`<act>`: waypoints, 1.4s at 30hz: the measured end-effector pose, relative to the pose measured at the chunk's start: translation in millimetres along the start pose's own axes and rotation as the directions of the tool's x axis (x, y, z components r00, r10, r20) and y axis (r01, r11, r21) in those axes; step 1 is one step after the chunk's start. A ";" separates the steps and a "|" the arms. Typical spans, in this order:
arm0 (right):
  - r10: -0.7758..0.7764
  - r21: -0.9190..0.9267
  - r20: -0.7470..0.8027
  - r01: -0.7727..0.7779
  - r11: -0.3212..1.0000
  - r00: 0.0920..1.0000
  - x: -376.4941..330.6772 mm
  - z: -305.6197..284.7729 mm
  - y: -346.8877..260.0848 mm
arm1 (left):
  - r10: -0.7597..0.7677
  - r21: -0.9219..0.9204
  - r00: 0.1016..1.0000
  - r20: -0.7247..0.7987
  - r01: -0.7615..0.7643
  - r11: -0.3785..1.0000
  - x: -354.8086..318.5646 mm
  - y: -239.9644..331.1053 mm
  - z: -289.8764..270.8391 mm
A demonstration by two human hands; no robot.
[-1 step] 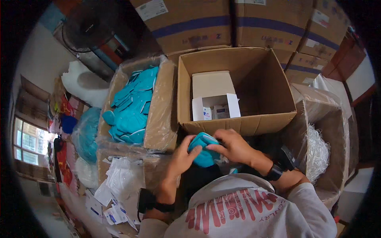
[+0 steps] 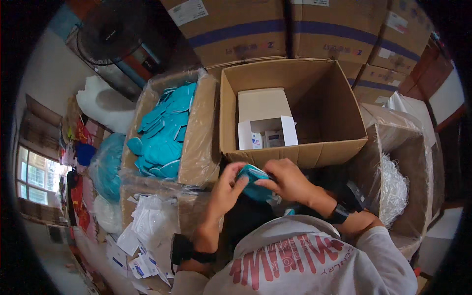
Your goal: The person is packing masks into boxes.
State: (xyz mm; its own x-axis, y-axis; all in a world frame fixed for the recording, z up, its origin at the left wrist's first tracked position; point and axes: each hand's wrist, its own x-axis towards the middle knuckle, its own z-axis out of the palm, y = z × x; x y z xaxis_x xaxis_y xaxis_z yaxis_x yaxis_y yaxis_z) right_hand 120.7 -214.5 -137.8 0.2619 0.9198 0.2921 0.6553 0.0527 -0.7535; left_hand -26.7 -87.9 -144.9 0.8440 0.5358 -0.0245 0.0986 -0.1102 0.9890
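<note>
Between my hands is a teal folded face mask (image 2: 255, 192) with a pale edge; whether it is one or a small stack I cannot tell. My left hand (image 2: 227, 189) pinches its left side, thumb toward me. My right hand (image 2: 291, 181) grips the right side, with the thumb across its upper edge. Both hands are above my lap, just in front of a large open carton (image 2: 295, 156). Inside that carton, a smaller white box (image 2: 264, 104) stands with its flaps up and holds white printed packets.
On the left, a plastic-lined carton (image 2: 199, 147) is heaped with teal masks (image 2: 167, 123). Nearer me lie white packets and leaflets (image 2: 147, 221). A lined carton (image 2: 418, 172) at right holds clear thin strands (image 2: 393, 191). Stacked cartons (image 2: 236, 34) rise behind; a black fan (image 2: 110, 32) stands far left.
The mask has tilted, so less of its teal face shows and its upper edge is turned more toward view. My hands have shifted only slightly, still gripping both sides.
</note>
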 end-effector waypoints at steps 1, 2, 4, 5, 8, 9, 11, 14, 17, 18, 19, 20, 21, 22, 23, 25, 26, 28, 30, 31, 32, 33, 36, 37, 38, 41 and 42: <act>-0.005 -0.058 -0.014 0.004 0.998 1.000 0.9 0.6 -5.3 | 0.143 0.136 0.986 -0.089 -0.131 0.982 5.9 4.7 4.2; -0.030 -0.066 -0.031 0.028 0.997 0.999 0.7 5.1 -5.5 | 0.155 0.230 0.986 -0.056 -0.138 0.963 8.9 15.4 7.5; -0.076 -0.093 -0.069 0.069 0.993 0.995 -1.5 13.1 -0.9 | 0.169 0.404 0.985 0.022 -0.164 0.900 15.5 42.0 17.1; -0.050 -0.056 -0.050 0.047 0.997 0.997 -1.1 13.6 -2.5 | 0.154 0.451 0.988 0.033 -0.152 0.879 19.1 42.9 20.6; 0.050 0.147 0.026 -0.053 0.988 0.998 -3.6 11.8 -5.5 | 0.115 0.523 0.993 0.022 -0.110 0.845 26.7 28.2 22.9; 0.090 0.281 0.074 -0.107 0.954 0.993 -7.8 11.5 -5.1 | 0.150 0.540 0.988 -0.028 -0.112 0.834 28.2 27.8 23.4; 0.154 0.371 0.168 -0.207 0.905 0.974 -12.5 10.8 -5.4 | 0.221 0.573 0.967 -0.125 -0.111 0.812 31.8 28.1 23.6; 0.216 0.312 0.254 -0.291 0.905 0.943 -15.4 9.2 -5.8 | 0.283 0.581 0.938 -0.200 -0.119 0.805 35.9 34.0 26.4; 0.184 0.400 0.319 -0.308 0.863 0.930 -15.5 4.2 0.1 | 0.295 0.582 0.928 -0.226 -0.114 0.805 40.8 35.4 15.8; 0.161 0.450 0.361 -0.323 0.833 0.919 -15.0 0.0 3.2 | 0.273 0.539 0.930 -0.248 -0.102 0.836 40.9 36.3 10.7; 0.136 0.497 0.401 -0.340 0.798 0.906 -14.3 -4.6 6.6 | 0.249 0.495 0.930 -0.268 -0.089 0.864 40.7 37.5 4.6; 0.131 0.525 0.445 -0.376 0.764 0.886 -13.1 -10.2 10.8 | 0.225 0.450 0.931 -0.288 -0.076 0.890 40.7 38.8 -1.6; 0.128 0.547 0.485 -0.414 0.727 0.865 -12.4 -17.2 15.4 | 0.221 0.435 0.936 -0.276 -0.084 0.897 42.1 40.8 -7.2; 0.122 0.566 0.525 -0.453 0.689 0.843 -12.3 -23.2 19.0 | 0.217 0.419 0.940 -0.263 -0.091 0.903 44.0 43.4 -13.0; 0.148 0.594 0.545 -0.505 0.626 0.825 -12.9 -27.4 21.2 | 0.213 0.404 0.944 -0.251 -0.098 0.909 45.5 45.2 -18.7; 0.134 0.573 0.592 -0.532 0.624 0.794 -15.0 -37.4 34.1 | 0.212 0.376 0.947 -0.243 -0.109 0.920 47.0 47.7 -28.6; 0.127 0.561 0.615 -0.545 0.622 0.778 -14.7 -42.0 39.2 | 0.211 0.362 0.948 -0.239 -0.115 0.925 46.8 48.8 -33.8; 0.159 0.512 0.660 -0.595 0.619 0.734 -13.6 -55.4 37.2 | 0.193 0.390 0.955 -0.226 -0.092 0.916 45.2 51.0 -46.6; 0.218 0.444 0.684 -0.635 0.632 0.696 -16.0 -65.3 41.4 | 0.160 0.392 0.962 -0.220 -0.063 0.918 44.0 52.5 -58.7; 0.221 0.468 0.693 -0.662 0.585 0.686 -17.0 -69.0 41.7 | 0.137 0.380 0.966 -0.220 -0.044 0.924 43.4 52.7 -64.1; 0.210 0.470 0.697 -0.658 0.588 0.685 -17.2 -72.1 40.9 | 0.114 0.368 0.969 -0.220 -0.026 0.929 43.0 52.6 -68.2; 0.196 0.473 0.703 -0.655 0.590 0.684 -17.0 -74.2 40.6 | 0.130 0.400 0.973 -0.190 -0.044 0.915 42.4 52.0 -71.0; 0.178 0.463 0.734 -0.674 0.575 0.655 -13.7 -73.3 41.2 | 0.149 0.473 0.984 -0.101 -0.084 0.877 39.0 49.6 -76.7; 0.175 0.456 0.747 -0.686 0.567 0.641 -12.3 -72.1 41.0 | 0.137 0.485 0.988 -0.074 -0.084 0.871 36.5 48.2 -78.1; 0.200 0.426 0.745 -0.685 0.591 0.636 -11.7 -71.2 40.6 | 0.124 0.496 0.991 -0.048 -0.084 0.864 33.7 46.8 -79.3; 0.253 0.364 0.732 -0.676 0.640 0.633 -11.7 -66.3 38.9 | -0.147 0.585 0.987 0.059 0.085 0.807 23.3 41.1 -83.1; 0.252 0.363 0.728 -0.671 0.646 0.637 -11.3 -63.6 39.1 | -0.285 0.626 0.949 0.133 0.142 0.767 17.8 39.8 -78.5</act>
State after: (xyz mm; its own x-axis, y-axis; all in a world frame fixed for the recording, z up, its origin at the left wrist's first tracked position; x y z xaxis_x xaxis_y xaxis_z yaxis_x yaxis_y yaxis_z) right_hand 188.4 -247.6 -133.1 -0.1835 0.8826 -0.4328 -0.0097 -0.4419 -0.8970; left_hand -49.2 -17.1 -94.5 0.8433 0.4283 -0.3246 0.5258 -0.5326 0.6632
